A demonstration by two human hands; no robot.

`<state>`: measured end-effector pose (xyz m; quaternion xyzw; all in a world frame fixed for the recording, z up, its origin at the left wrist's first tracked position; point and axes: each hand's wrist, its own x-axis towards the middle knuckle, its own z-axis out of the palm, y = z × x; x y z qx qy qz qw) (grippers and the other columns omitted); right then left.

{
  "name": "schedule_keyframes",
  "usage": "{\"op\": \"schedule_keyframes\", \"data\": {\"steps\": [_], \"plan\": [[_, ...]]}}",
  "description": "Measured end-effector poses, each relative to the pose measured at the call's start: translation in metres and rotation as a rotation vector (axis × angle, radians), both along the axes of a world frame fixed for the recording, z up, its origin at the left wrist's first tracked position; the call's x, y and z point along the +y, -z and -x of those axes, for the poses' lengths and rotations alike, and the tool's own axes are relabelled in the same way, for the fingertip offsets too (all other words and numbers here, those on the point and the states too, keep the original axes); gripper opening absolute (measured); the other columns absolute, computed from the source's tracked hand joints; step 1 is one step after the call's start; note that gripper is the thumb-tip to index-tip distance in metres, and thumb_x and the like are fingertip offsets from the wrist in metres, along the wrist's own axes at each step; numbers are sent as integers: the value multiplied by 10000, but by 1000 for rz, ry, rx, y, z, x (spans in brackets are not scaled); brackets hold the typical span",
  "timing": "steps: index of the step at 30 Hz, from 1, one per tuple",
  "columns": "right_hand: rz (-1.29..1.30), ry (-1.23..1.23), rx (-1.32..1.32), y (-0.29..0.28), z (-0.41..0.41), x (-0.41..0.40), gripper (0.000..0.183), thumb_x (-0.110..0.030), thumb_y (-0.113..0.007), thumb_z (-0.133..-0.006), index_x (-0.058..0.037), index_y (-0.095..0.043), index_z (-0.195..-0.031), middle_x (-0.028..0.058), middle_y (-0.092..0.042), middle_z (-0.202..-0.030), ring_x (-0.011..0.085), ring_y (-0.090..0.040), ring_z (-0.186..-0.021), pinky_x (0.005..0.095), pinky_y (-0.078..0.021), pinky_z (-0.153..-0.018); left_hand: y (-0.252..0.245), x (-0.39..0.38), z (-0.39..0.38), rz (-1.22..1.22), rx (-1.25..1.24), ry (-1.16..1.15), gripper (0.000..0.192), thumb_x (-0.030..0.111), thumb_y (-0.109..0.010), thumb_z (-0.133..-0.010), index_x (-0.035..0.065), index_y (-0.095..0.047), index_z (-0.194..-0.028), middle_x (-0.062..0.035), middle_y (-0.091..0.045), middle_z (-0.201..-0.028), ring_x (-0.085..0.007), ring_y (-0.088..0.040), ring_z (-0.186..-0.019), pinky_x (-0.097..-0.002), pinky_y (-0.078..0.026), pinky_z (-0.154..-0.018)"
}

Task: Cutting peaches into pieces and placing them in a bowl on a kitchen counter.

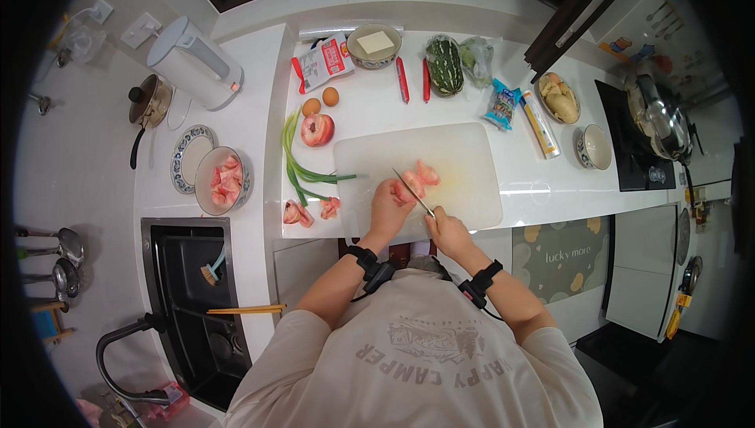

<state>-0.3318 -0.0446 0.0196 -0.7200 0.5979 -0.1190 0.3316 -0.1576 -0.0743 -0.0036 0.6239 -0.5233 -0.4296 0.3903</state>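
A pale plastic cutting board [365, 153] lies on the white counter in front of me. My left hand [389, 209] steadies a peeled peach [413, 179] on it, fingers curled against the fruit's left side. In my right hand [451, 233] is the handle of a kitchen knife [413, 185], whose blade lies across the peach; how deep it sits I cannot tell. Just to the right rests a cut peach piece [429, 173]. A red-skinned peach [317, 130] sits beyond the board's left edge, and peach scraps [299, 214] lie near the counter's front left.
Green onions [295, 162] reach the board's left edge. Two eggs [330, 96], a bowl with tofu [353, 49] and a green squash [445, 65] stand farther back. A bowl of peach pieces [227, 180] is by the black sink [194, 274]; chopsticks [246, 310] cross its rim.
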Motion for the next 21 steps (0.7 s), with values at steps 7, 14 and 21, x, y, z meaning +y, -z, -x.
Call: {"op": "schedule_keyframes", "data": {"steps": [7, 14, 21], "plan": [[28, 27, -46, -21, 15, 8, 296, -307, -493, -971, -12, -466, -970, 251, -610, -692, 467, -600, -687, 534, -457, -607, 7, 1, -9, 41, -207, 0, 719, 136, -837, -651, -12, -458, -1243, -142, -523, -1082, -206, -577, -887, -327, -512, -772], [-13, 216, -80, -12, 55, 10, 294, -297, -493, -978, -5, -468, -954, 254, -601, -696, 456, -602, -692, 508, -439, -595, -31, -13, -5, 201, -490, 183, 912, 249, -858, -611, -47, -392, -1337, -232, -431, -1284, -365, -475, -1145, -444, -401, -993], [12, 234, -113, -12, 39, 19, 289, -281, -494, -967, 4, -461, -932, 278, -600, -685, 483, -593, -671, 552, -456, -597, -47, -56, 17, 56, -596, 398, 888, 354, -830, -595, -46, -447, -1289, -221, -566, -1181, -357, -526, -1143, -407, -448, -937]]}}
